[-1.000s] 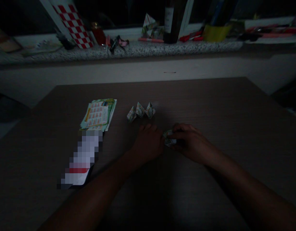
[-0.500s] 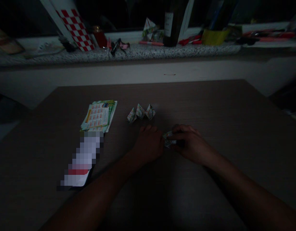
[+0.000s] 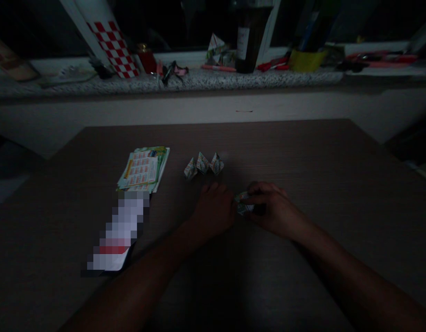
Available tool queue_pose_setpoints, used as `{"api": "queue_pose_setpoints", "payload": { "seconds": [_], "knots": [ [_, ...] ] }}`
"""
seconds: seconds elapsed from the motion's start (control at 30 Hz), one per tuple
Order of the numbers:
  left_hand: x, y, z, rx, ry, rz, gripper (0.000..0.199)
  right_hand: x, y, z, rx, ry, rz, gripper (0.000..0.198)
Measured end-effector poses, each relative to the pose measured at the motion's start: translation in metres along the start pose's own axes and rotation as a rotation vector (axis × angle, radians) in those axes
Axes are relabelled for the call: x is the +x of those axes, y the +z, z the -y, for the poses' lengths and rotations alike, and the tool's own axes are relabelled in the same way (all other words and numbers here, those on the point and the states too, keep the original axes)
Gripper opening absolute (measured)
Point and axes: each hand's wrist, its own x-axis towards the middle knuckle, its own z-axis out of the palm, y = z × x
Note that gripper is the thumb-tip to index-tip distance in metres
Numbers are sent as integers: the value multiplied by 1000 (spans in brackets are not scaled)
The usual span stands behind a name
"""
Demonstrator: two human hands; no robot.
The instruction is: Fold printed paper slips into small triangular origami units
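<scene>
A small folded paper piece [image 3: 245,208], printed in green, white and orange, lies between my hands. My right hand [image 3: 273,205] pinches it from the right, thumb below and fingers above. My left hand [image 3: 214,210] is closed, its fingers curled, and its thumb side grips the paper's left edge; the fingertips are hidden. Beyond my hands three folded paper pieces [image 3: 203,164] with pointed tops stand in a row.
Left of them lies a stack of printed paper sheets [image 3: 141,169]. Nearer me is a phone [image 3: 116,262], its screen blurred out. On the granite windowsill [image 3: 199,79] stand a red-and-white checkered container [image 3: 114,48], a dark bottle [image 3: 245,48] and a yellow holder [image 3: 306,60].
The whole view has shifted slightly, so everything sits a little lower. My hands keep nearly the same hold on the folded paper piece.
</scene>
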Motion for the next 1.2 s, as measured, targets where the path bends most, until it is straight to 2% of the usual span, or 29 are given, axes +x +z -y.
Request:
{"api": "queue_pose_setpoints", "payload": {
  "seconds": [0.37, 0.53, 0.73, 1.2],
  "knots": [
    [0, -1, 0, 5, 16, -5, 20, 5, 2, 0, 29, 56, 7, 25],
    [0, 1, 1, 6, 26, -22, 20, 7, 2, -4, 73, 28, 20, 20],
    [0, 1, 3, -15, 29, -35, 20, 8, 6, -5, 73, 46, -50, 18],
    [-3, -1, -9, -31, -122, -23, 43, 8, 7, -6, 74, 10, -53, 20]
  ]
}}
